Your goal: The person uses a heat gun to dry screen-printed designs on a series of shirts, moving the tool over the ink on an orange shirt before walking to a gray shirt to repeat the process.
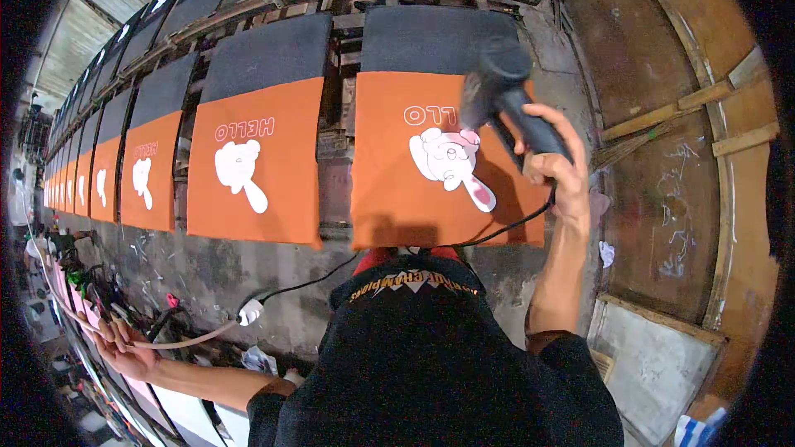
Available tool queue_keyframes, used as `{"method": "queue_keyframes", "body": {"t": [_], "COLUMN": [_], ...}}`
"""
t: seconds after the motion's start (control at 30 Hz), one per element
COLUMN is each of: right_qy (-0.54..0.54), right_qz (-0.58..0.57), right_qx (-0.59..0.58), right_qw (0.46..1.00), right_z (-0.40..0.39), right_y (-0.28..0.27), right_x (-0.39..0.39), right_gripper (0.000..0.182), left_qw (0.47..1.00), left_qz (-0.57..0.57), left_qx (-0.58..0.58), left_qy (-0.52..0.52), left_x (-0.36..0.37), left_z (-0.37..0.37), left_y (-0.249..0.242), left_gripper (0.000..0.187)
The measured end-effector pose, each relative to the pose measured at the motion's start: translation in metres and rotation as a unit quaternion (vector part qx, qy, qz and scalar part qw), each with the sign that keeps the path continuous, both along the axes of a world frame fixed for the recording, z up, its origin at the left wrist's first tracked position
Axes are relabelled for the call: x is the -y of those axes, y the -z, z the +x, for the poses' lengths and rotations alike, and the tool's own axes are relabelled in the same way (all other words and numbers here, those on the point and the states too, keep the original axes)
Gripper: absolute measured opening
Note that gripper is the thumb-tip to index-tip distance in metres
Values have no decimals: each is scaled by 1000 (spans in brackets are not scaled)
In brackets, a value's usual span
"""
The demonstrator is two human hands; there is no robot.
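1. The right hand (556,167) was clamped around the handle of a black heat gun (501,91), its grip fully closed on the tool.
2. The gun's long axis ran from the hand up and leftward, with the nozzle just above the rabbit print (451,164) on the nearest orange panel (389,190).
3. That panel lay on the worktop (331,190) straight ahead of the person, just left of the right hand and well apart from the left.
4. The left hand (124,352) was low on the left, fingers curled over a pale cord (186,338) near a white plug (250,310).
5. More orange panels (252,161) lined the worktop leftward.
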State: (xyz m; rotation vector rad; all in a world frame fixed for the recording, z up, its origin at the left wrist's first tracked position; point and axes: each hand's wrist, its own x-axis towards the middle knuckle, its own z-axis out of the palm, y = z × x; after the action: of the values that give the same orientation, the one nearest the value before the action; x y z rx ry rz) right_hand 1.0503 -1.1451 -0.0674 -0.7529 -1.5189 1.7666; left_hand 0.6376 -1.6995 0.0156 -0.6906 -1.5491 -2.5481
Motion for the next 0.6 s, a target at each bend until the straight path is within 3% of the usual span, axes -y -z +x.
{"method": "queue_keyframes", "body": {"t": [0.07, 0.17, 0.27, 0.37, 0.47, 0.6], "right_qy": [64, 29, 47, 56, 40, -17], "right_qz": [-1, 38, 16, 40, 55, 23], "right_qx": [14, 52, 5, 20, 48, -62], "right_qw": [998, 997, 999, 997, 997, 998], "right_z": [6, 25, 30, 26, 23, 21], "right_y": [-2, -2, 2, 0, 1, 3], "right_x": [1, 0, 0, 1, 4, 3], "right_gripper": [71, 70, 67, 67, 65, 66], "left_qw": [1000, 989, 986, 998, 996, 997], "left_qz": [5, 14, 9, 9, 7, 9], "left_qx": [13, -39, -28, -1, -12, -10], "left_qy": [-12, 141, 165, 68, 93, 78], "left_x": [-6, 10, 3, 6, 11, 10], "left_z": [4, -14, -15, -18, -23, -19], "left_y": [0, 10, 10, 13, 13, 10], "left_gripper": [49, 47, 46, 46, 45, 46]}}
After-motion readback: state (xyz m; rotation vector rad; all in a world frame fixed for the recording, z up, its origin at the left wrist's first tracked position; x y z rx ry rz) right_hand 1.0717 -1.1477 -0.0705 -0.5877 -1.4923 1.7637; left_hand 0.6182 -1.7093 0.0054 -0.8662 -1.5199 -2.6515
